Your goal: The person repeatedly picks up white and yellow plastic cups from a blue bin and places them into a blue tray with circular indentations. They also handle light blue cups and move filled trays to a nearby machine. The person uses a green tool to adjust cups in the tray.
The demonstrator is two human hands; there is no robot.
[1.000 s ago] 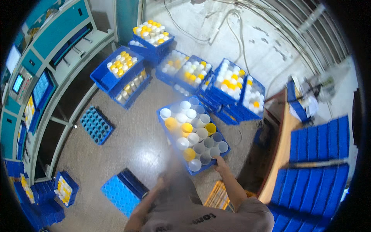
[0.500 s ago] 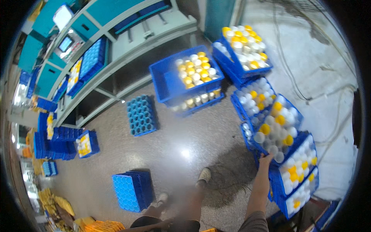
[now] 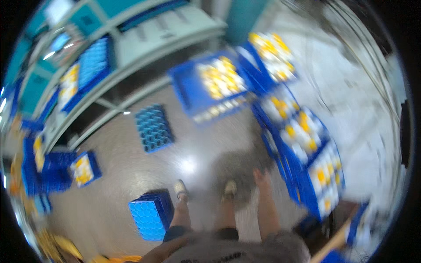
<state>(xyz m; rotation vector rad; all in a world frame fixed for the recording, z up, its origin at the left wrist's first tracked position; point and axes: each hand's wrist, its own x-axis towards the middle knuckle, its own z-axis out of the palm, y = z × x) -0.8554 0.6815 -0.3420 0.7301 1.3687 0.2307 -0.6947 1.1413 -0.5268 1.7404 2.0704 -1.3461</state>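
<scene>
- Head view, blurring with motion: a row of blue crates (image 3: 302, 149) is standing on the floor (image 3: 193, 144) at the right, filled with yellow and white round cups; the nearest crate is sitting just beside the right hand (image 3: 262, 177).
- Against half a second earlier, the view is swinging: the crates are sitting lower and further right, and both shoes are now showing.
- The right hand is hanging low beside the crates' edge, touching nothing clearly; how far its fingers are spreading cannot be told.
- The left hand is lying out of view; only a forearm is showing at the lower edge.
- A blue honeycomb tray stack (image 3: 151, 214) is standing near the left shoe (image 3: 180, 190).
</scene>
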